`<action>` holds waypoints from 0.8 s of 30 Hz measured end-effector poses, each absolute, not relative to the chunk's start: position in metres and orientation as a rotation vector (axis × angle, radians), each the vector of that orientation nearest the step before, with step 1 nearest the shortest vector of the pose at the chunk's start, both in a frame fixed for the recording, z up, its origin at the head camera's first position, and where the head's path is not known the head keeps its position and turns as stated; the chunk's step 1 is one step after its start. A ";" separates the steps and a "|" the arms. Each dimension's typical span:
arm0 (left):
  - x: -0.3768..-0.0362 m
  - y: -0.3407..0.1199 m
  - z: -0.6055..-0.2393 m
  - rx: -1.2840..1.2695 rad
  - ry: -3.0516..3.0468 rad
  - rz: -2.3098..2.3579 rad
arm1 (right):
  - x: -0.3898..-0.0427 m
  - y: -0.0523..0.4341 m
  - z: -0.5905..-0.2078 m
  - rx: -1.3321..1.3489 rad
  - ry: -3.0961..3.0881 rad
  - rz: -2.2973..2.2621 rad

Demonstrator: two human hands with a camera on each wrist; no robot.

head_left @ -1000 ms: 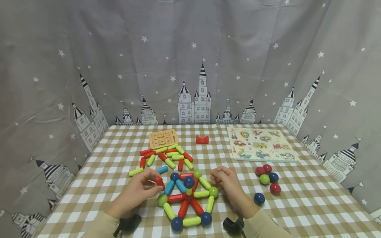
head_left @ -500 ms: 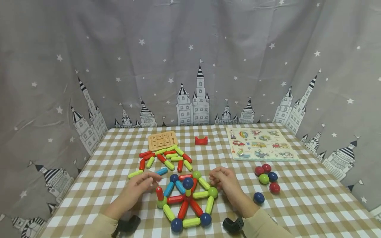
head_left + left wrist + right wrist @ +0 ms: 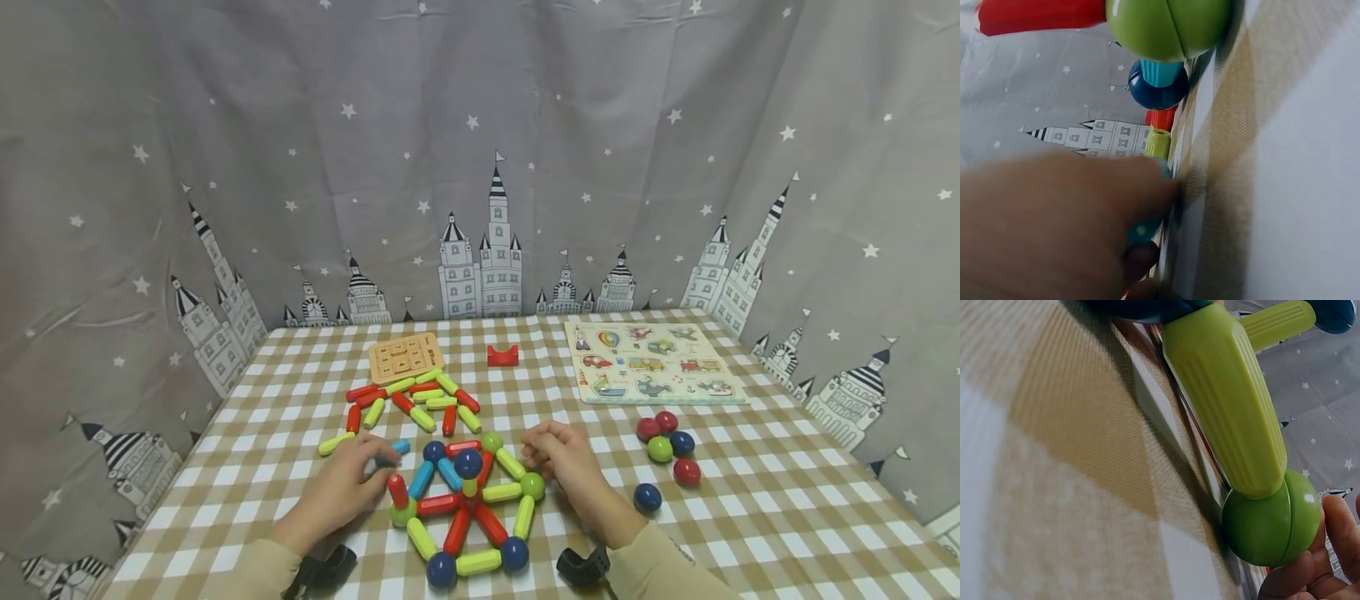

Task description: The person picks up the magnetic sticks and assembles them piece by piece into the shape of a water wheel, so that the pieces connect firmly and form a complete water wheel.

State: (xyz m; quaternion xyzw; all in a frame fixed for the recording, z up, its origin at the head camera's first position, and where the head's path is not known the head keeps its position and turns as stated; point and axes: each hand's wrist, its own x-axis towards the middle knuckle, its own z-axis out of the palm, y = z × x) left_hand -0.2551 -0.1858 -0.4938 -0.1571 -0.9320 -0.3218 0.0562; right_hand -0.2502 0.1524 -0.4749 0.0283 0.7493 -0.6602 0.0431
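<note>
Nearest the person, a flat figure of sticks and balls (image 3: pixel 465 508) lies on the checked tablecloth (image 3: pixel 750 517): a yellow-green stick along the near edge between two dark blue balls, red spokes running up to a blue ball at the hub, green balls at both sides, blue and green balls along the far side. A red stick (image 3: pixel 397 490) stands tilted on the left green ball (image 3: pixel 402 513), its upper end not joined to anything; I judge that left edge unfinished, the rest of the outline closed.

Left hand (image 3: pixel 347 487) lies on the cloth just left of the figure, fingers reaching forward onto a loose blue stick (image 3: pixel 395 450). The left wrist view shows fingertips (image 3: pixel 1141 206) curled over the teal piece, so I read it as a light pinch, stick not lifted. Right hand (image 3: pixel 564 461) rests at the figure's right side, fingers loosely curled; the right wrist view shows its fingertips (image 3: pixel 1297 575) touching the right green ball (image 3: pixel 1270 524), not closed round it. It holds nothing.

Further right, six spare balls (image 3: pixel 663 454) sit near each other, one blue ball set apart toward the person. Beyond the figure lies a pile of unused red and yellow-green sticks (image 3: pixel 412 398), so plenty of stock is left. Past these: a small wooden board (image 3: pixel 405 357), a red arch block (image 3: pixel 502 356), a picture puzzle board (image 3: pixel 652 362), then the grey castle curtain (image 3: pixel 480 167).
</note>
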 end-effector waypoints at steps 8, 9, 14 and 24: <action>-0.230 -0.170 -0.454 -0.401 -2.441 -1.004 | -0.250 0.152 -0.474 0.056 2.301 -2.037; -0.226 -0.167 -0.449 -0.469 -2.407 -0.961 | -0.251 0.152 -0.474 0.051 2.302 -2.035; -0.211 -0.156 -0.440 -0.749 -2.396 -0.843 | -0.252 0.151 -0.476 0.028 2.292 -2.037; -0.207 -0.143 -0.444 -0.792 -2.410 -0.905 | -0.251 0.152 -0.475 0.053 2.292 -2.030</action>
